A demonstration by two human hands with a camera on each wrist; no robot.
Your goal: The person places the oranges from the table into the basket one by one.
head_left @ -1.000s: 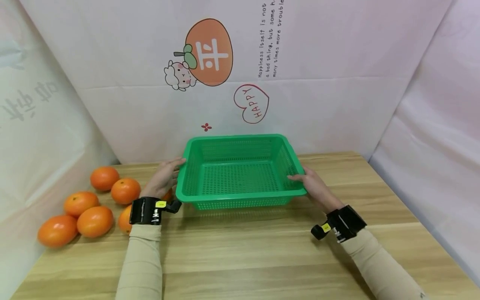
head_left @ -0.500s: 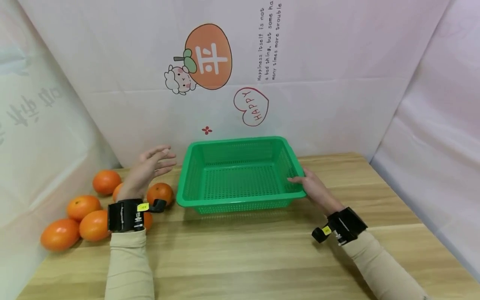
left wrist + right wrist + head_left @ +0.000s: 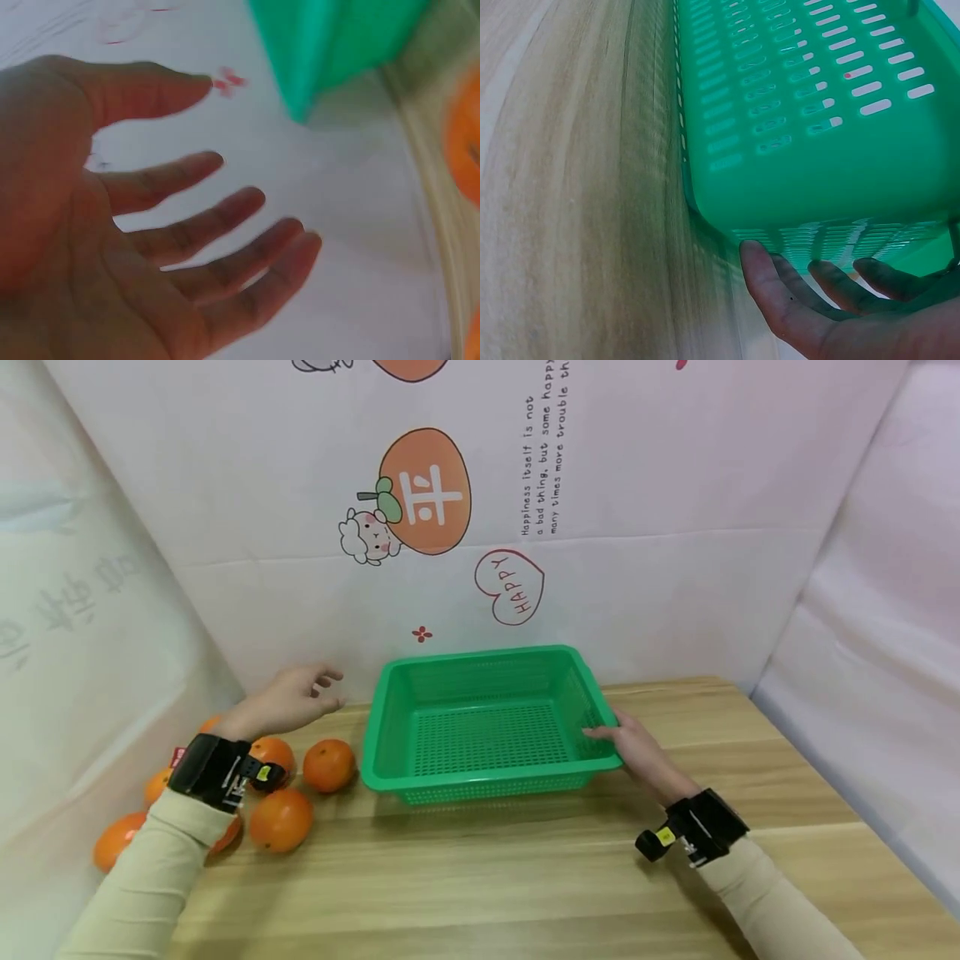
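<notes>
A green plastic basket (image 3: pixel 491 775) with slotted walls and nothing inside stands towards the back of the wooden table. My right hand (image 3: pixel 639 756) grips its right end, thumb over the rim and fingers against the outer wall. In the right wrist view, the fingertips (image 3: pixel 756 259) press at the slotted side of the basket (image 3: pixel 817 176). To the left of the basket, my left hand (image 3: pixel 288 697) hovers above the oranges with its fingers loosely bent, holding nothing. The left wrist view shows its spread fingers (image 3: pixel 187 229) apart from the basket's corner (image 3: pixel 307 67).
Several oranges lie at the table's left, among them one orange (image 3: pixel 329 766) beside the basket and another orange (image 3: pixel 281 821) nearer the front. Others are partly hidden behind my left forearm. White printed sheets (image 3: pixel 637 593) hang behind and at both sides of the table (image 3: pixel 510 885).
My left hand has let go of the basket's left rim and moved left over the oranges. The right hand keeps its grip on the basket. The view has tilted slightly upward.
</notes>
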